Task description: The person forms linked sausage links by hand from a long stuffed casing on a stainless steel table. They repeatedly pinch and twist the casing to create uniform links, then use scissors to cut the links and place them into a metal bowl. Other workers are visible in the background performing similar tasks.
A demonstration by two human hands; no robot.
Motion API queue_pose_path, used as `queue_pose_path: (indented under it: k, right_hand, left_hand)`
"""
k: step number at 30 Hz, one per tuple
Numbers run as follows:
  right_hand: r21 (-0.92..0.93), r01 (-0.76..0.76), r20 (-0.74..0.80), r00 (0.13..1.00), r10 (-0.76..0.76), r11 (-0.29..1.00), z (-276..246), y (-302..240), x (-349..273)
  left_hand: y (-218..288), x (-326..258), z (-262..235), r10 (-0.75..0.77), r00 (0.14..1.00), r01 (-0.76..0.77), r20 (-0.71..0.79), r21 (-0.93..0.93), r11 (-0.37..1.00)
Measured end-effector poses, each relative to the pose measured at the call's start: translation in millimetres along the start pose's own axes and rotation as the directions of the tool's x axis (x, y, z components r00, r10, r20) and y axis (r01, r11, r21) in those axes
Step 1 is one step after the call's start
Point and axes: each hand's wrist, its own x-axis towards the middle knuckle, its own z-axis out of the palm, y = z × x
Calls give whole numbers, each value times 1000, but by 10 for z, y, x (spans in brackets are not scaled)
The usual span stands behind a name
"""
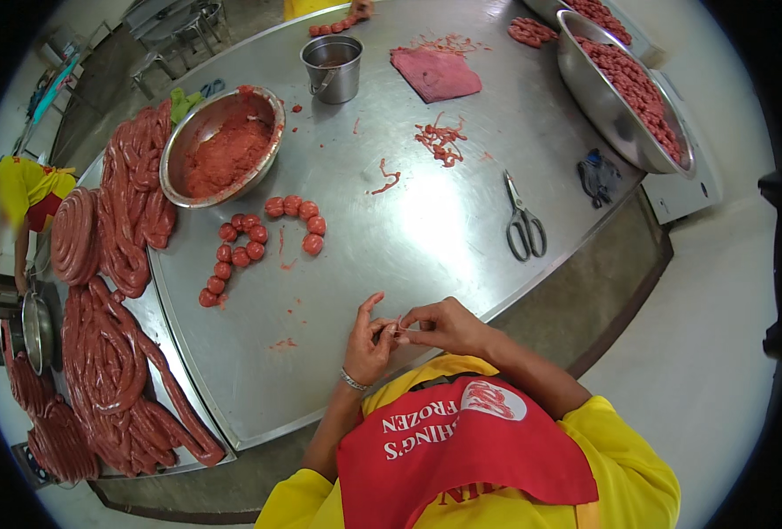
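Fingers of the left hand [370,346] and right hand [451,328] pinched a thin strand [400,324].
Curved sausage links [315,226] lay ahead-left, nearer the left hand.

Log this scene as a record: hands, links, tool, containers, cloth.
left hand: raised near the table's edge, fingertips meeting the right's
right hand: fingers pinched at a thin pale strand
links: red, two short groups on the table
tool: scissors, lying loose
containers: bowl of red ground meat; metal bucket
cloth: pink, folded

Bright, white glare on metal table [382,238], fisheye-bent edges
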Motion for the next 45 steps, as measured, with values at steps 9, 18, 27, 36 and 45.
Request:
queue_pose_path:
  k: [9,18,27,36,45]
  right_hand:
    - [-104,142,-348,922,-170,984,168,230,113]
    - [565,-229,39,967,252,793,97,666,-96]
    - [-25,-22,-5,1000,22,999,-435,123,-475]
    - [498,-51,-478,816,323,866,-941,1064,-665]
    - [-391,-434,-780,624,-42,811,-1511,1811,-383]
  left_hand:
    - [25,-41,6,-45,982,39,182,34,999]
    - [-94,-57,-75,-23,992,28,122,-36,999]
    - [-314,132,-278,9,998,-41,-60,-570,821]
    - [-87,263,-207,20,999,-34,-34,-464,885]
    - [-28,336,-317,-136,989,110,-49,-358,927]
